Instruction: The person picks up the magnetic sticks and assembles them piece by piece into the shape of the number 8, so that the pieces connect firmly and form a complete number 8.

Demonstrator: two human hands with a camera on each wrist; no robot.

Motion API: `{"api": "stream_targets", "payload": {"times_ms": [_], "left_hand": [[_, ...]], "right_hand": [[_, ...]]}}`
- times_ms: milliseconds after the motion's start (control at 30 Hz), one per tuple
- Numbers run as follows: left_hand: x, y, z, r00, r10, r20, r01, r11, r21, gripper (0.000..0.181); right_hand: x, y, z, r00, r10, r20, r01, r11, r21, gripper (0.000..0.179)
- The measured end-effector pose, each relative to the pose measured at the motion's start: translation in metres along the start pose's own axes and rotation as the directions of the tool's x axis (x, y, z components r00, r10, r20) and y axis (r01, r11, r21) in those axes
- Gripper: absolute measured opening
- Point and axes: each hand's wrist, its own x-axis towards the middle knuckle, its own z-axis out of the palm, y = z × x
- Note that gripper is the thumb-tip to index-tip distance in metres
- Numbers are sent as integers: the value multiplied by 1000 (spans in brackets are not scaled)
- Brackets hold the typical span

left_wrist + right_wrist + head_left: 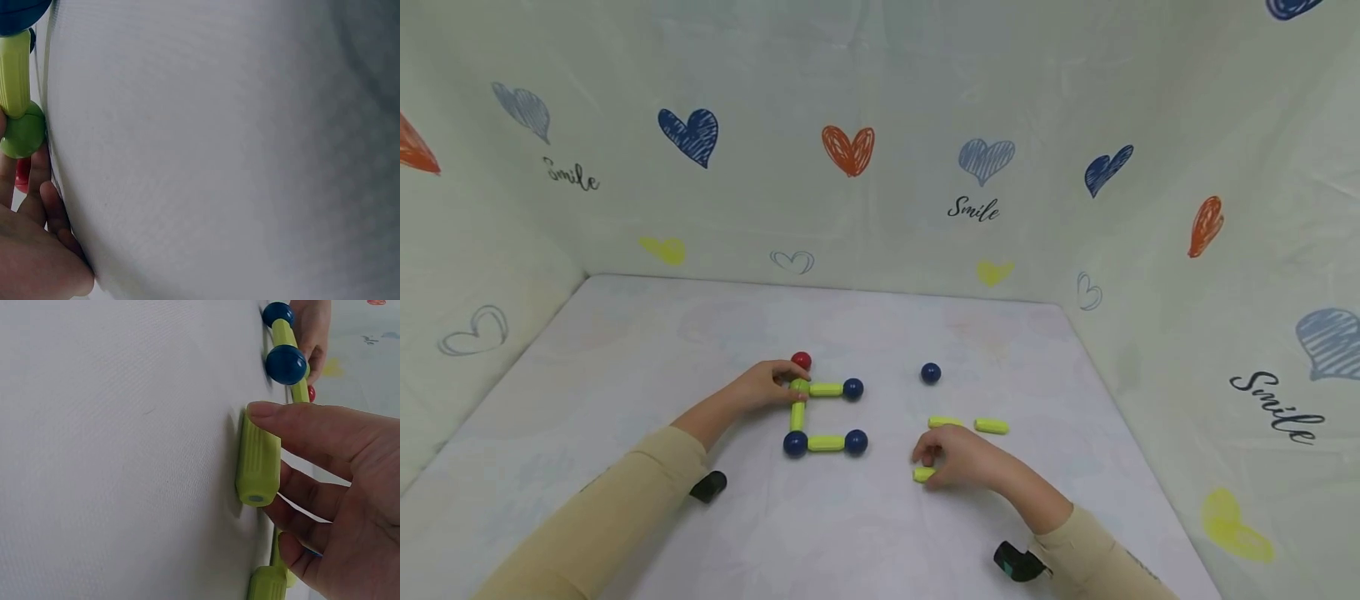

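Note:
A flat shape of yellow-green rods and balls lies on the table, with a green ball (800, 387) at its upper corner. My left hand (767, 383) holds that ball between thumb and fingers; the left wrist view shows a rod (14, 75) running from it. A red ball (801, 360) sits just beyond these fingers. Blue balls (795, 444) mark the lower corner and the two right-hand ends. To the right, my right hand (964, 457) pinches a loose yellow-green rod (258, 464) at the tabletop, thumb on its near side. A grey disc shows in the rod's end.
Beyond the right hand lie two more rods, one partly behind it (943, 422) and one farther right (992, 426). A loose blue ball (931, 373) rests farther back. Heart-printed sheeting (895, 83) walls the white table (737, 542) at the back and sides.

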Motion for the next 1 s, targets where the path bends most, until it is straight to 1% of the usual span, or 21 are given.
{"api": "stream_targets", "payload": {"times_ms": [333, 600, 867, 1000], "left_hand": [[2, 0, 2, 1000, -13, -2, 13, 1000, -4, 37], [1, 2, 0, 1000, 0, -10, 0, 1000, -5, 37], [-2, 3, 0, 1000, 3, -10, -3, 1000, -4, 37], [-2, 2, 2, 1000, 2, -7, -2, 1000, -7, 35]], "right_hand": [[0, 1, 2, 1000, 5, 9, -5, 1000, -12, 27], [1, 0, 3, 1000, 12, 6, -12, 1000, -11, 25], [3, -6, -2, 1000, -1, -31, -1, 998, -59, 23], [5, -11, -5, 998, 10, -57, -14, 998, -67, 23]]}}
